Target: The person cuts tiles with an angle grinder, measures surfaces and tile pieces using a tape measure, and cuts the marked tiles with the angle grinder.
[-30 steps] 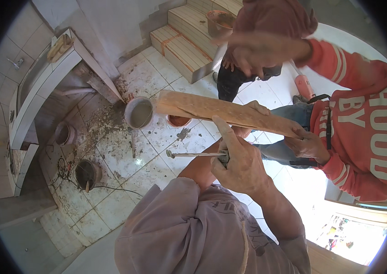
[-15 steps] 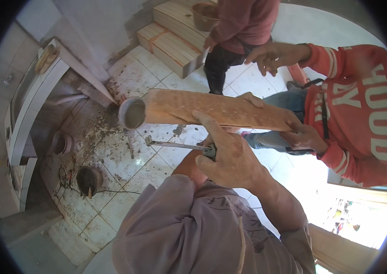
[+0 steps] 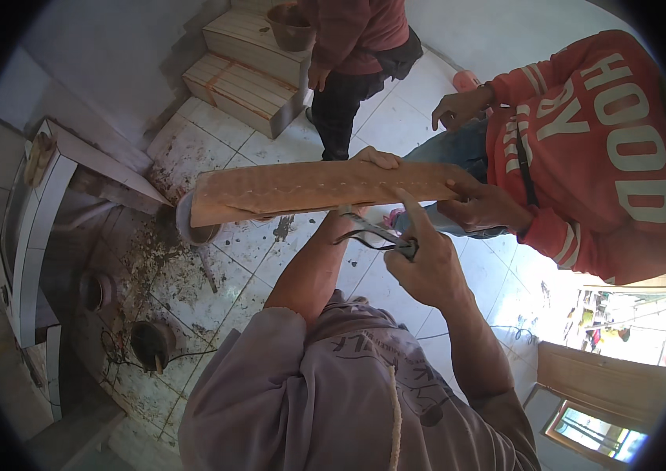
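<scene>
Curled over the far edge of a long brown panel, the left hand grips it, palm hidden underneath, while the right hand is closed around a thin metal tool of a kind hard to make out, index finger extended to the panel. With its other end in a co-worker's hand, the panel now hides more of the grey bucket than half a second ago, and the pointing finger has shifted toward that co-worker.
</scene>
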`<state>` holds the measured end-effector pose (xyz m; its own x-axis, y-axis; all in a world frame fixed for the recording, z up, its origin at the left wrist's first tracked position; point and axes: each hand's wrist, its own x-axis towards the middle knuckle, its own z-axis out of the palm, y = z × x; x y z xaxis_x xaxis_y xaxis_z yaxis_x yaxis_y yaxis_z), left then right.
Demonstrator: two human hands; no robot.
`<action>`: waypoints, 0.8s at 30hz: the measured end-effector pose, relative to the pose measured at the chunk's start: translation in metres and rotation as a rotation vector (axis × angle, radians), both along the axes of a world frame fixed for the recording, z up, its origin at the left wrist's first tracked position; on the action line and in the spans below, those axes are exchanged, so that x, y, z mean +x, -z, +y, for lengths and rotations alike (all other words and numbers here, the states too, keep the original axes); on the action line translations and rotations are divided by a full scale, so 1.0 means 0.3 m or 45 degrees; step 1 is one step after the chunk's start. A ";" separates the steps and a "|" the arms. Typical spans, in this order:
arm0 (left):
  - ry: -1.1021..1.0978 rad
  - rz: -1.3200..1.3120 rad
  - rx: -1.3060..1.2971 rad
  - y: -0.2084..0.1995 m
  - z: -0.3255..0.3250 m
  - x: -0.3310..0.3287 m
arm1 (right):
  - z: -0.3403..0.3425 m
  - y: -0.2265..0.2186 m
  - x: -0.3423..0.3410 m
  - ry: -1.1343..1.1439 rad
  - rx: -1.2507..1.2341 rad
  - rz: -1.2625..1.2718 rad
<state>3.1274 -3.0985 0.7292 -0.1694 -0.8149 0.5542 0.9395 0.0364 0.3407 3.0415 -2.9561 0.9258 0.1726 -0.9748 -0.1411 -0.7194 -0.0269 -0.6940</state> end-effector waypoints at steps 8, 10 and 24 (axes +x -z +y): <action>-0.135 -0.281 0.206 0.055 0.005 -0.014 | 0.058 0.110 -0.097 0.279 -0.040 0.014; -0.055 -0.305 0.273 0.050 -0.003 -0.015 | 0.085 0.123 -0.148 0.360 0.059 0.005; 0.085 -0.584 0.585 0.139 0.047 -0.209 | 0.314 0.238 -0.359 0.776 0.307 -0.114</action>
